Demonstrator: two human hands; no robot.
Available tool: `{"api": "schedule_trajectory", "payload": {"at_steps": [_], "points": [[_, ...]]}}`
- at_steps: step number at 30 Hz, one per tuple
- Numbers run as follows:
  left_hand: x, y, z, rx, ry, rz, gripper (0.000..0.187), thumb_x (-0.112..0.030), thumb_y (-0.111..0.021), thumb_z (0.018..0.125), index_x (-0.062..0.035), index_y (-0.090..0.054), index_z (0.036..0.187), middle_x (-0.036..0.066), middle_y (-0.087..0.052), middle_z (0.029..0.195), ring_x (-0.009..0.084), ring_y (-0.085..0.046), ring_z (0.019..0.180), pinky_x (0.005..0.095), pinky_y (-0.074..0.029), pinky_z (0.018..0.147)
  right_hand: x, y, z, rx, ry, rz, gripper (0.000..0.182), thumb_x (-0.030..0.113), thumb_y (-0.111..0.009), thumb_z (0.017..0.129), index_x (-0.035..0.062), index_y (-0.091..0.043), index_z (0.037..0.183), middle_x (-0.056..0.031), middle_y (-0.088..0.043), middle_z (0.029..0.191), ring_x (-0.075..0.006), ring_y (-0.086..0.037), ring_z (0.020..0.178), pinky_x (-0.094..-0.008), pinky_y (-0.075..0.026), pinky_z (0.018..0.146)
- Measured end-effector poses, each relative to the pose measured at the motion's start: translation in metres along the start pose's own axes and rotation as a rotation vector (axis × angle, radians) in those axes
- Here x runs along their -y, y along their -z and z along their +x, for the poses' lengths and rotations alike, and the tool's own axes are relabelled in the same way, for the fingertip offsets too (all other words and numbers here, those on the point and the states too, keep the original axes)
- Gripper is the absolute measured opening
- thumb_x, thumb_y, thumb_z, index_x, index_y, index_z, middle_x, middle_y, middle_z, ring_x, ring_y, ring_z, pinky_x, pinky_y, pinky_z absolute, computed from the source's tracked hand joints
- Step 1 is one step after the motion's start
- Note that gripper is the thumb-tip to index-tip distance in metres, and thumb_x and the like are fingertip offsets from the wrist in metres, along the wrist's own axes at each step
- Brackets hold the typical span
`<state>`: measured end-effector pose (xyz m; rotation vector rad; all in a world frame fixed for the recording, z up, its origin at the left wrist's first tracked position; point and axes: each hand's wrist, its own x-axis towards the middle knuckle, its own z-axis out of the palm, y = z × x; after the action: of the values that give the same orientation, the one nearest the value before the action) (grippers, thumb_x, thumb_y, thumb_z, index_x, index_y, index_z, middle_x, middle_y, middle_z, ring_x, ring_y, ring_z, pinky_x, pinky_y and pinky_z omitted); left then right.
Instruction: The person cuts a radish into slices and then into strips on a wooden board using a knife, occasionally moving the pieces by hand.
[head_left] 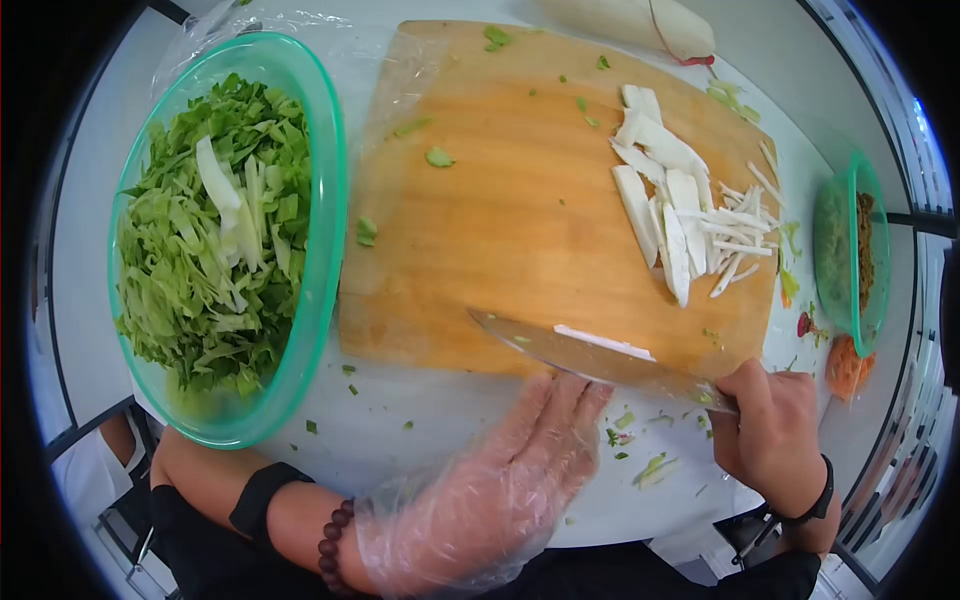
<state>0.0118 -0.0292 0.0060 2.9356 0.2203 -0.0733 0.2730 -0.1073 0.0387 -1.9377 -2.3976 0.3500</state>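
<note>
My right hand [770, 425] is closed around the handle of a kitchen knife [590, 358], whose blade slants left over the front of a wooden cutting board [480, 200]. A thin white strip [604, 343], apparently radish, lies along the blade's far side. In a clear plastic glove, my left hand [520, 460] reaches the board's front edge with its fingers close together. Its fingertips are hidden at the near side of the blade, and so is anything under them. White radish slices [665, 190] and a heap of thin sticks [740, 230] lie on the board's right side.
A green basin [335, 200] of shredded leafy greens [215, 280] stands left of the board. A large white radish [640, 25] lies at the back. To the right are a smaller green container [852, 260] and some orange shreds [848, 368]. Green scraps litter board and table.
</note>
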Motion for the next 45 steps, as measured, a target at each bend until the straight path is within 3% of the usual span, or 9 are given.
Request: {"api": "schedule_trajectory", "payload": {"at_steps": [13,22,26,32,40,43,45], "points": [[0.003,0.000,0.001,-0.077,0.002,-0.008,0.033,-0.021,-0.059,0.087,-0.0020,-0.067,0.113,0.019,-0.065,0.131,0.0328,-0.060,0.126,0.0528,-0.041,0.115,-0.003,-0.005,-0.016,0.039,-0.016,-0.166,0.024,0.003,-0.069,0.067,0.0069,-0.048,0.080,-0.0050,-0.045,0.064,-0.0227,-0.050,0.047,-0.0372,-0.039,0.046],[0.002,-0.001,0.002,-0.081,-0.050,0.091,0.032,-0.022,-0.059,0.086,0.0014,-0.069,0.106,0.023,-0.064,0.131,0.0367,-0.059,0.127,0.0540,-0.039,0.116,0.010,-0.003,-0.002,0.102,-0.024,-0.189,0.018,0.004,-0.066,0.078,0.0070,-0.049,0.081,-0.0055,-0.048,0.066,-0.0226,-0.052,0.049,-0.0373,-0.040,0.045],[0.004,0.001,0.004,-0.084,-0.035,-0.041,0.032,-0.022,-0.058,0.088,0.0017,-0.069,0.106,0.024,-0.062,0.133,0.0368,-0.059,0.128,0.0539,-0.040,0.115,0.010,-0.006,0.003,0.125,-0.023,-0.167,0.016,0.004,-0.065,0.080,0.0064,-0.048,0.083,-0.0056,-0.048,0.065,-0.0225,-0.052,0.049,-0.0370,-0.040,0.045],[0.000,-0.003,0.003,-0.099,-0.002,-0.014,0.030,-0.022,-0.057,0.093,0.0024,-0.070,0.105,0.025,-0.060,0.138,0.0377,-0.056,0.132,0.0514,-0.041,0.114,0.008,-0.013,0.006,0.086,-0.051,-0.185,0.019,0.005,-0.067,0.080,0.0063,-0.048,0.084,-0.0067,-0.049,0.064,-0.0250,-0.054,0.048,-0.0376,-0.042,0.045],[-0.002,-0.003,0.003,-0.085,0.032,0.047,0.030,-0.020,-0.057,0.095,0.0036,-0.069,0.108,0.024,-0.058,0.142,0.0359,-0.055,0.135,0.0473,-0.042,0.112,0.006,0.001,-0.001,0.094,-0.105,0.036,0.027,0.002,-0.075,0.074,0.0052,-0.051,0.088,-0.0072,-0.061,0.067,-0.0279,-0.057,0.051,-0.0380,-0.042,0.046],[-0.005,-0.005,0.000,-0.056,-0.002,0.087,0.047,-0.027,-0.047,0.095,0.0084,-0.065,0.120,0.031,-0.050,0.148,0.0455,-0.046,0.140,0.0513,-0.034,0.118,0.008,0.000,-0.006,0.100,-0.088,0.025,0.027,0.001,-0.074,0.074,0.0053,-0.051,0.088,-0.0068,-0.060,0.066,-0.0280,-0.057,0.051,-0.0375,-0.042,0.046],[-0.005,-0.003,0.001,-0.054,0.017,0.064,0.036,-0.023,-0.053,0.095,0.0049,-0.069,0.111,0.027,-0.054,0.146,0.0405,-0.051,0.138,0.0489,-0.040,0.114,0.008,0.000,-0.008,0.101,-0.090,0.022,0.027,0.000,-0.073,0.074,0.0054,-0.051,0.088,-0.0067,-0.060,0.065,-0.0280,-0.057,0.051,-0.0374,-0.042,0.045]]}}
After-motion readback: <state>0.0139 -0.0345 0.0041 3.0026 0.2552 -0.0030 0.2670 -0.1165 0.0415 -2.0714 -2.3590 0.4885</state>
